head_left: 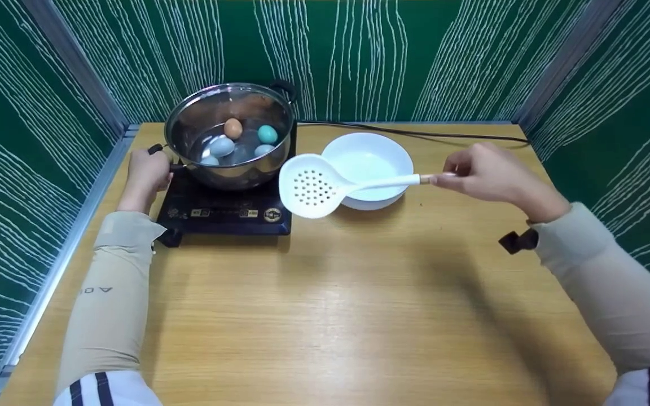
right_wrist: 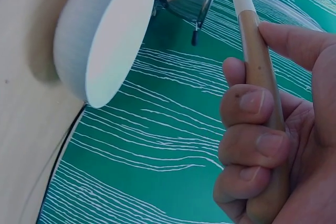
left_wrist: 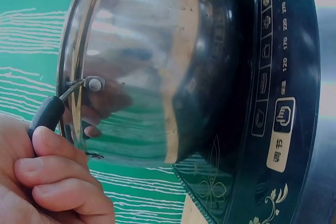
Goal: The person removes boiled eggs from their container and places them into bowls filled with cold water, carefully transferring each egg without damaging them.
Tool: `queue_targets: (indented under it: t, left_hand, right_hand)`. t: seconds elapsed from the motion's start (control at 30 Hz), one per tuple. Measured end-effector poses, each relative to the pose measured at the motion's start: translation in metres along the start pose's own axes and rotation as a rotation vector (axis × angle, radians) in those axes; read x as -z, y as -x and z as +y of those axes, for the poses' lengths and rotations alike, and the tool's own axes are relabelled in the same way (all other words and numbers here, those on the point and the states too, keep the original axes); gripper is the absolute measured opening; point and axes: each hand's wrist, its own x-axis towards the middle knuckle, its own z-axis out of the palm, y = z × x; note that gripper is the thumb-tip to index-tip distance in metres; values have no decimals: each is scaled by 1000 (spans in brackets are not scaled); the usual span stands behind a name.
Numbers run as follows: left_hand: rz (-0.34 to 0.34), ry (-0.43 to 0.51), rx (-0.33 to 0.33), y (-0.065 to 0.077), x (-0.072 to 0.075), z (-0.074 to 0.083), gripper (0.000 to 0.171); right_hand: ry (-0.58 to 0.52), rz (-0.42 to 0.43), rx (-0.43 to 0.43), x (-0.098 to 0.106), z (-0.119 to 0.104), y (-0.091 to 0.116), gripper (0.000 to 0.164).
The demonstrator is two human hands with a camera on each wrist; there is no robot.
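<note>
Aloft, white slotted spoon [head_left: 333, 188] near a white bowl [head_left: 374, 201], wooden handle [right_wrist: 260, 66] gripped in a person's right hand [head_left: 486, 172], forearm [head_left: 590, 282] angled inward, left hand [head_left: 149, 172] curled round the black handle [left_wrist: 47, 116] of a pot [head_left: 229, 179] (eggs [head_left: 222, 146] inside), cooktop [head_left: 223, 223] beneath.

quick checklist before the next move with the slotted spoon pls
1. Pot steadied: ok, the left hand grips its handle.
2. Pot uncovered, eggs visible inside: ok.
3. Slotted spoon held: ok, the right hand grips its handle.
4. Spoon head over the pot: not ok, it is off to the pot's right.
5. Bowl upright on the table: ok.
6. Cooker off: cannot tell.
</note>
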Motion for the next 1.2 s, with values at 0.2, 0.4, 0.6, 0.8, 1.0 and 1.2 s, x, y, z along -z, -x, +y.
queue_targets:
  t: [0.2, 0.4, 0.6, 0.8, 1.0, 1.2]
  left_hand:
    - [6, -3, -18, -2, 0, -1, 42]
    - [23, 10, -35, -4, -2, -1, 35]
    - [33, 7, -46, -6, -3, -3, 22]
    - [49, 4, -46, -8, -2, -4, 19]
    - [43, -10, -26, -6, -1, -5, 23]
    - [31, -22, -10, -7, 3, -4, 19]
  right_hand:
    - [29, 25, 8, 14, -10, -9, 53]
    - [39, 68, -3, 26, -20, -17, 55]
    - [80, 103, -29, 32, -31, -26, 61]
    - [104, 132, -28, 39, -46, -37, 62]
    - [151, 156, 0, 44, -60, -49, 64]
    - [170, 166, -3, 45, -76, -60, 67]
